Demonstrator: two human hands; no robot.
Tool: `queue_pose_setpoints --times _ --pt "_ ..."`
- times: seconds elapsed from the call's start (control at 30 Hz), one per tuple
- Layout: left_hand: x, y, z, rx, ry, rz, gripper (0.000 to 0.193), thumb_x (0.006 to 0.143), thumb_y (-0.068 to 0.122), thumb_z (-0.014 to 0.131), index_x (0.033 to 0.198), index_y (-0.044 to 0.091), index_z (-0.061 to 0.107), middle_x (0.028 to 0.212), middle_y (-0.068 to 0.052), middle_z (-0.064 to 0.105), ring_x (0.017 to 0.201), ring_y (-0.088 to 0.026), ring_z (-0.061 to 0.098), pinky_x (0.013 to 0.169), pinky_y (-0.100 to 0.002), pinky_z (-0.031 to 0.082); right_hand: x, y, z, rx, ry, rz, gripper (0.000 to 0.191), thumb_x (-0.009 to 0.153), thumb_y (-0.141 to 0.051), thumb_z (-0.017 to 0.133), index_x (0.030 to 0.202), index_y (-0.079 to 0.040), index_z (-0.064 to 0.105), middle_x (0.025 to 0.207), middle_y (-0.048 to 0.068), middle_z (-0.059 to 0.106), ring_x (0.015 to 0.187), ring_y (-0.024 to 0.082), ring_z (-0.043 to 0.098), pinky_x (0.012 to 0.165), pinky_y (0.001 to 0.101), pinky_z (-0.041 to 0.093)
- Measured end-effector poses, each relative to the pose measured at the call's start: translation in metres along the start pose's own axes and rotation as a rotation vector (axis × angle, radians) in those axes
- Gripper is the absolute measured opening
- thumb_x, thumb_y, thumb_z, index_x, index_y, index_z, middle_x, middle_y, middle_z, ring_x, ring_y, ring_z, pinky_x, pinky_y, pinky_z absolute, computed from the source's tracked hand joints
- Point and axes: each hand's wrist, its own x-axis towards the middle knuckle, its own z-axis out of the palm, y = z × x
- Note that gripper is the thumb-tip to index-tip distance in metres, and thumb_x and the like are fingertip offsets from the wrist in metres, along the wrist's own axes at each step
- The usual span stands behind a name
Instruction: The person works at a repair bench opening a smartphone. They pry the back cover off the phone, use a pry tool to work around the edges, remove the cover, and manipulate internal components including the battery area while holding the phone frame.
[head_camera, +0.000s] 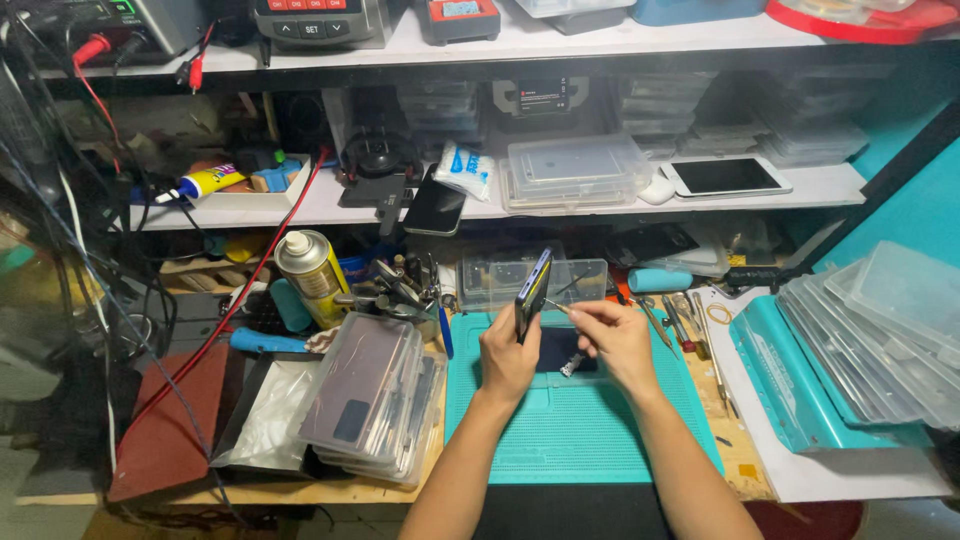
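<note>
over the teal work mat (580, 430) on the worktop, your left hand (507, 357) grips a dark smartphone (533, 293), held upright and edge-on to you, above the mat rather than resting on it. your right hand (618, 340) pinches a thin metal tool (556, 306) with its tip at the phone's side edge. you look to be working on that edge, perhaps a tray or seam; i can't tell which. the next move calls for a steady left grip and light, straight pressure from the tool. the phone looks slim, glossy and dark, with a bluish rim. a small metal part (573, 365) sits on the mat below your hands, and a yellow spray can (311, 272) stands to the left.
</note>
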Motion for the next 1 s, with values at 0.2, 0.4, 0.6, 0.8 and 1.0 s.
queue_pose_setpoints --times 0.2,0.4,0.6,0.8,1.0 --pt "-0.001 -0.005 0.001 -0.067 0.03 0.077 0.011 0.092 0.004 0.068 0.102 0.001 0.068 0.088 -0.016 0.07 0.077 -0.033 0.072 0.067 -0.037 0.054 0.0 -0.004 0.003 0.079 -0.013 0.126 0.023 0.093 -0.017 0.069 0.104 0.003 0.075 0.075 0.007 0.072 0.054 0.011 0.062 0.046 0.0237 0.048" --pt "-0.002 -0.019 0.008 -0.086 0.108 0.087 0.014 0.09 0.008 0.072 0.1 -0.001 0.072 0.09 -0.016 0.076 0.082 -0.03 0.076 0.071 -0.036 0.057 -0.001 -0.001 -0.003 -0.018 -0.034 -0.063 0.023 0.087 -0.007 0.077 0.108 0.004 0.076 0.08 0.005 0.071 0.067 0.009 0.065 0.056 0.0243 0.05" --pt "0.0 -0.029 0.01 -0.205 0.053 -0.318 0.02 0.089 0.015 0.077 0.089 -0.005 0.075 0.068 -0.011 0.075 0.051 -0.019 0.069 0.048 -0.032 0.053 0.0 0.0 0.001 -0.129 -0.007 -0.172 0.027 0.087 -0.006 0.076 0.113 0.0 0.074 0.09 0.003 0.074 0.075 0.007 0.068 0.066 0.0225 0.055" --pt "-0.002 -0.033 0.015 -0.327 0.187 -0.248 0.019 0.089 0.015 0.077 0.088 -0.004 0.074 0.071 -0.006 0.074 0.053 -0.012 0.066 0.048 -0.028 0.054 -0.002 -0.004 0.003 -0.167 -0.007 -0.044 0.031 0.088 -0.006 0.073 0.119 -0.003 0.071 0.088 0.007 0.073 0.066 0.012 0.067 0.056 0.0252 0.052" --pt "-0.004 -0.037 0.008 -0.135 0.281 -0.202 0.026 0.1 0.016 0.069 0.085 -0.004 0.076 0.073 -0.006 0.075 0.066 -0.013 0.069 0.066 -0.026 0.053 0.0 -0.017 -0.009 0.099 -0.269 0.161 0.03 0.097 -0.009 0.063 0.123 0.006 0.069 0.088 0.013 0.074 0.067 0.021 0.072 0.056 0.0298 0.055"
